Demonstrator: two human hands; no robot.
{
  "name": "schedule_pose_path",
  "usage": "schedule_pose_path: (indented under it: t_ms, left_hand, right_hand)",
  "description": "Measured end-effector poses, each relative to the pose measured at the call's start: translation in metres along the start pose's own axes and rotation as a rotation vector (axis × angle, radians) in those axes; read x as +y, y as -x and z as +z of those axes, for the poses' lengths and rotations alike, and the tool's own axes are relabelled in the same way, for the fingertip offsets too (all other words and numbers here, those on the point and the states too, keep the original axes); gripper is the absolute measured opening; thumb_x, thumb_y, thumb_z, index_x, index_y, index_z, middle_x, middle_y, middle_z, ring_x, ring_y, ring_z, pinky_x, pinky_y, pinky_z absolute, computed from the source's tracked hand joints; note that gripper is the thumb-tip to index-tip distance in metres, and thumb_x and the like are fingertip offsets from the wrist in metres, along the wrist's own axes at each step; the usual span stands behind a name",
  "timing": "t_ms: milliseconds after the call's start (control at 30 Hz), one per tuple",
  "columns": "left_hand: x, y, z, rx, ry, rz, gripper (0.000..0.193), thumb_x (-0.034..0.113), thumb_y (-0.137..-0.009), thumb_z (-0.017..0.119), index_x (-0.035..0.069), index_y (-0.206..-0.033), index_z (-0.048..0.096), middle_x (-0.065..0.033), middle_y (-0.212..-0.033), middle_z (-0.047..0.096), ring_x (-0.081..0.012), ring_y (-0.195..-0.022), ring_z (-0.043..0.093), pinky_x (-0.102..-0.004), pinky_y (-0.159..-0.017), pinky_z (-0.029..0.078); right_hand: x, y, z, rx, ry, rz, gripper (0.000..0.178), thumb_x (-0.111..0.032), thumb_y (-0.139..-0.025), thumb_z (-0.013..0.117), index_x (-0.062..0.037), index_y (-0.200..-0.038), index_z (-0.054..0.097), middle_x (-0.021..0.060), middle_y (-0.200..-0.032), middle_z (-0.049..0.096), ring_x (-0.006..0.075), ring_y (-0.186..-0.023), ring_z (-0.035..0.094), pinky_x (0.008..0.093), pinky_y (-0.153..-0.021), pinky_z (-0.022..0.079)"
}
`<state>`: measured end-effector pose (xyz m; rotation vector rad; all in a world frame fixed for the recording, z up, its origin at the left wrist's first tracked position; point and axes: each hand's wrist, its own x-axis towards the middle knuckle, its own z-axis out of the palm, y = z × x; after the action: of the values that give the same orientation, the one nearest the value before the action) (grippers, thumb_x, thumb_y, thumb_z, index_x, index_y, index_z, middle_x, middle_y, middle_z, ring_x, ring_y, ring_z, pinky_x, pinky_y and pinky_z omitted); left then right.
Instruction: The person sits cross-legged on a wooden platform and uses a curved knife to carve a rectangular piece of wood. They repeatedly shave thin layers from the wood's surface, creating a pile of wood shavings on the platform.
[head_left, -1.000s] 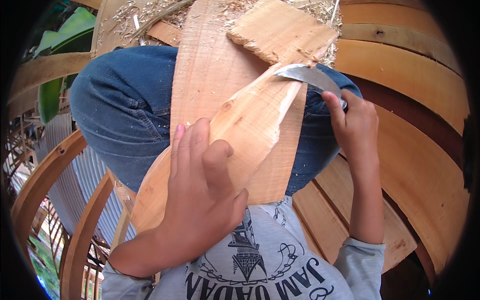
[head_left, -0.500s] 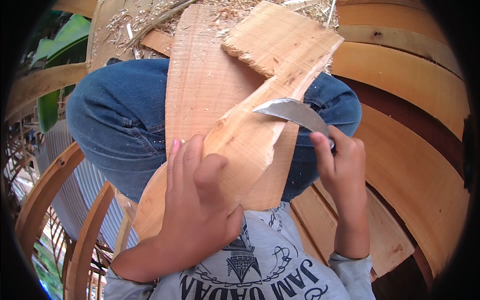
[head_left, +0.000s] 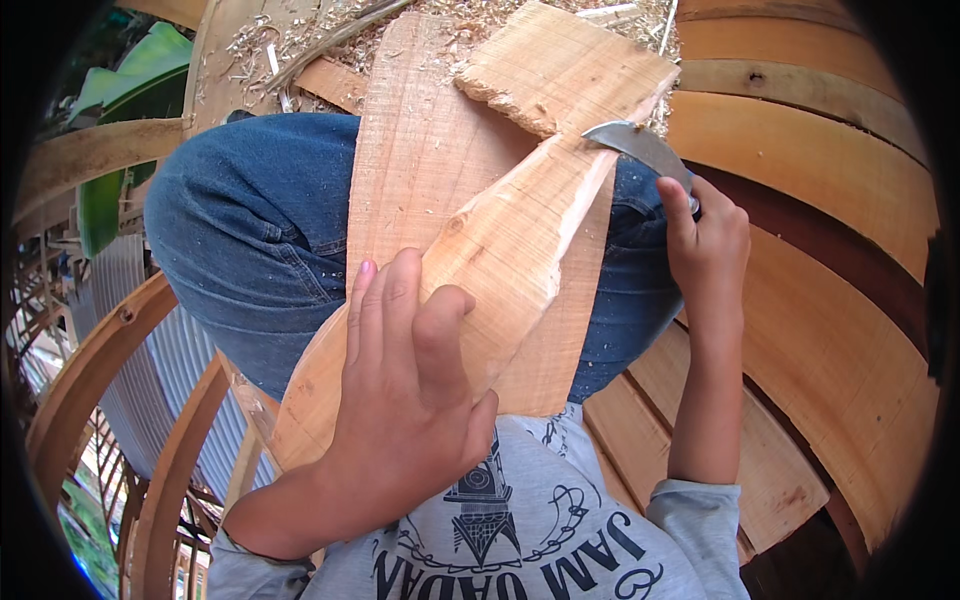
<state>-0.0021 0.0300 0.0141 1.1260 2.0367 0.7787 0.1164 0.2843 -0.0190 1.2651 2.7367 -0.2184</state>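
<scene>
Across my lap a pale, shaped piece of wood (head_left: 500, 235) lies slantwise, with a broad squared head at its far end and a narrow neck below it. It rests on a wider flat board (head_left: 410, 150). My left hand (head_left: 405, 385) holds the near part of the shaped wood, fingers over its left side and thumb by its right edge, the index finger bent. In my right hand (head_left: 708, 235) is a curved knife (head_left: 645, 148), its handle mostly hidden in the fist. The blade's tip lies over the neck near the squared head.
Wood shavings (head_left: 270, 45) and a thin stick (head_left: 340, 42) lie at the far end. Curved planks (head_left: 800, 120) rise on the right, wooden ribs (head_left: 100, 340) stand on the left, and corrugated sheeting (head_left: 175, 370) shows behind them. My jeans-covered knees (head_left: 250, 220) flank the board.
My right hand and the curved knife have moved away from me and slightly right, up to the neck near the squared head. The left hand keeps its hold; the view has shifted slightly.
</scene>
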Motion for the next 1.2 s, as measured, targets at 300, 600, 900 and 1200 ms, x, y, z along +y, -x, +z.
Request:
schedule_pose_path:
  t_ms: [300,600,900,1200]
  left_hand:
    - [-0.001,0.007,-0.007,-0.015,0.041,-0.023,0.069,0.005,-0.065,0.065,-0.001,-0.123,0.029,-0.0361,-0.127,0.031,-0.0544,-0.12,0.034,-0.0615,-0.109,0.02]
    - [-0.005,0.003,-0.024,-0.069,0.237,-0.112,0.064,-0.003,-0.066,0.05,0.002,-0.124,0.022,-0.033,-0.134,0.033,-0.0417,-0.127,0.037,-0.042,-0.11,0.021]
    - [-0.012,0.007,-0.042,-0.08,0.611,-0.118,0.066,-0.002,-0.07,0.053,-0.001,-0.126,0.018,-0.0272,-0.124,0.038,-0.031,-0.121,0.04,-0.0368,-0.106,0.024]
    - [0.011,0.02,-0.043,-0.16,0.7,-0.122,0.072,-0.004,-0.068,0.055,0.002,-0.128,0.015,-0.023,-0.132,0.032,-0.0275,-0.13,0.03,-0.0389,-0.109,0.016]
  right_hand:
    - [0.06,-0.021,-0.022,0.145,-0.387,0.146,0.059,-0.051,-0.093,0.052,0.0031,-0.07,0.058,0.0164,-0.054,0.05,0.0212,-0.051,0.044,0.0359,-0.05,0.038]
    - [-0.031,0.033,-0.006,0.015,-0.582,-0.071,0.038,-0.032,-0.085,0.069,0.0005,-0.07,0.057,0.017,-0.051,0.046,0.0274,-0.043,0.049,0.0344,-0.044,0.038]
    - [-0.053,0.05,0.008,0.029,-0.68,-0.425,0.03,-0.03,-0.082,0.071,-0.0028,-0.075,0.059,0.0125,-0.061,0.056,0.0297,-0.052,0.058,0.0359,-0.047,0.044]
    - [-0.038,0.065,-0.001,-0.021,-0.896,-0.348,0.033,-0.031,-0.081,0.072,-0.0022,-0.073,0.058,0.0124,-0.058,0.054,0.0293,-0.051,0.058,0.0347,-0.046,0.044]
